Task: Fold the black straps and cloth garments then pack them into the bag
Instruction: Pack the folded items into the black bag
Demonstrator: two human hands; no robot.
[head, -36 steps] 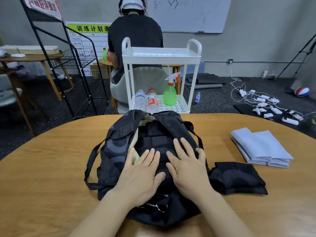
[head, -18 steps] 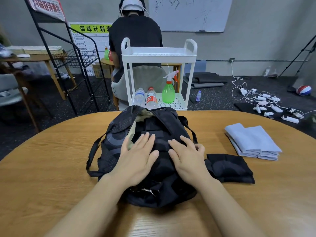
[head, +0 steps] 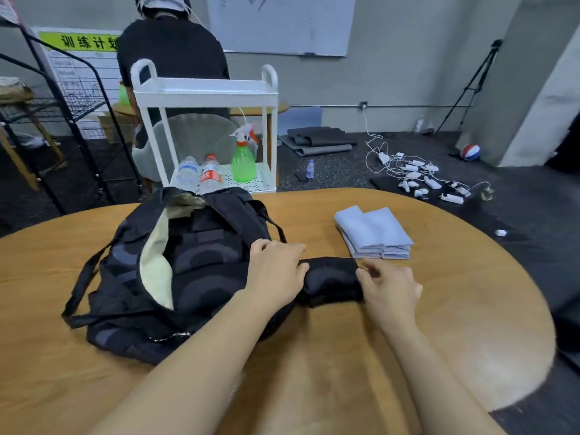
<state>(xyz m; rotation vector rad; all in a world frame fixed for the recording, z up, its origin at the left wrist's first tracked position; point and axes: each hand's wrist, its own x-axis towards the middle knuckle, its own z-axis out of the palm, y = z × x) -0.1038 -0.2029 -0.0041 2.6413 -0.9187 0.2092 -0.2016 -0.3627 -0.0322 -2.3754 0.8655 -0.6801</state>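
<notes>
A black patterned bag (head: 131, 277) lies open on the round wooden table (head: 455, 309), its cream lining showing and dark folded pieces inside. Just right of the bag lies a folded black cloth (head: 331, 277). My left hand (head: 276, 271) grips the left end of that cloth, fingers curled over it beside the bag's rim. My right hand (head: 389, 287) pinches the cloth's right end. A stack of folded light blue cloths (head: 373, 230) sits farther right on the table.
A white trolley (head: 204, 92) with water bottles and a green spray bottle (head: 243, 158) stands behind the table. A person sits beyond it, back turned. A black wire rack (head: 62, 98) is at the left; cables and chargers (head: 417, 177) lie on the floor at right.
Both hands left the top of the bag, where they lay flat, and moved right onto the folded black cloth, taking hold of its two ends. The view shifted right.
</notes>
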